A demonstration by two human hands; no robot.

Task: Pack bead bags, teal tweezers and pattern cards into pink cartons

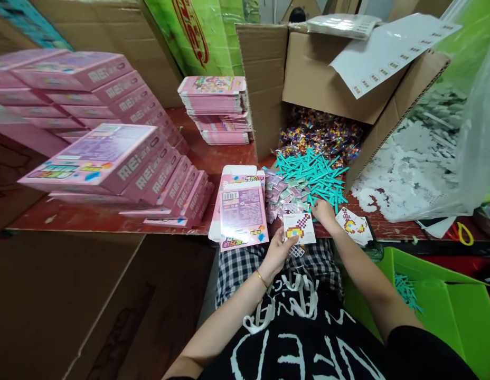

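Note:
My left hand (280,249) grips a white printed card (303,226) with a pixel-style pattern, thumb on top. A small white-and-dark gridded piece (297,251) shows just under the card. My right hand (323,212) is closed at the near edge of a heap of turquoise plastic sticks (314,171); what its fingers hold, if anything, is hidden. Left of it lies a pile of small clear sachets (286,192) with pinkish and greenish contents. More printed cards (354,226) are fanned out beside my right wrist. Flattened pink boxes (243,211) lie left of the sachets.
Filled pink boxes (142,163) are stacked at the left, flat ones (213,108) at the back. An open cardboard carton (324,74) holds bags of colourful beads (320,132). White pieces (411,163) spread at right. A green bin (439,301) stands below the red table (201,145).

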